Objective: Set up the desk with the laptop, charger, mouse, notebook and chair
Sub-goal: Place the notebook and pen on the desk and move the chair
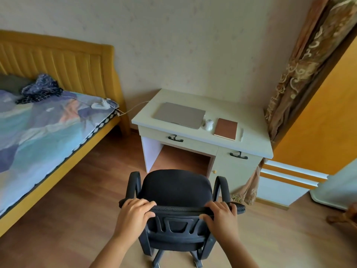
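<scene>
A white charger (99,105) lies on the bed's patterned blue cover (38,128), its cord running toward the pale desk (257,136). On the desk sit a closed grey laptop (179,115), small white mouse (208,125) and brown notebook (226,129). The left hand (133,213) and right hand (222,214) curl their fingers over the backrest of the black mesh office chair (176,187), just short of the kneehole. Judging by this, 1 step remains: tucking it in.
</scene>
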